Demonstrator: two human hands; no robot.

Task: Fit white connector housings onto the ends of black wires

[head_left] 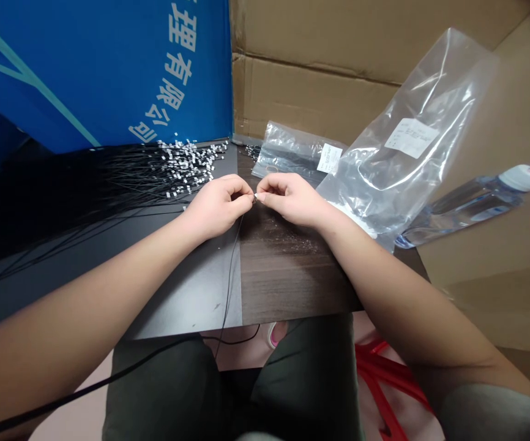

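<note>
My left hand (219, 202) is closed in a pinch on the end of a thin black wire (232, 260). From there the wire drops over the table's front edge. Fingertip to fingertip with it, my right hand (290, 199) pinches a small white connector (256, 195), mostly covered by the fingers. Whether wire and connector are joined cannot be seen. Left of my hands lies a large bundle of black wires (76, 184), many with small white connectors (186, 162) at their ends.
Behind my right hand are a small labelled plastic bag (292, 150) and a large clear bag (398, 177). A water bottle (471, 199) leans at the right. A blue panel (109, 67) and cardboard (315, 92) stand behind the table (292, 282). A red stool (388, 386) is below.
</note>
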